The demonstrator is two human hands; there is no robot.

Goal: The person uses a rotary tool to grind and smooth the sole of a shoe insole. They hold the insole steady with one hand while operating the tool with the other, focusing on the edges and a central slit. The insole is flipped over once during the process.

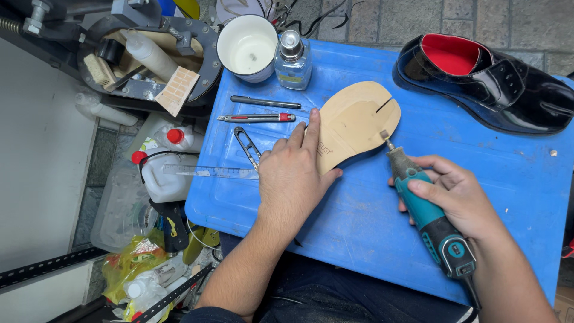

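Note:
A tan leather shoe sole (357,119) lies flat on a blue plastic board (371,203) across my lap. My left hand (296,176) presses down on the sole's near end, fingers spread over its edge. My right hand (457,194) grips a teal rotary tool (427,215). The tool's small sanding bit (385,136) touches the sole's right edge, just below a short slit cut into the leather.
A black patent shoe with red lining (490,81) sits at the board's far right. A white cup (247,46), a glass bottle (293,60), a pen (266,103), a utility knife (257,118), thread snips (247,146) and a clear ruler (209,172) lie at the left. Bottles and clutter fill the floor at left.

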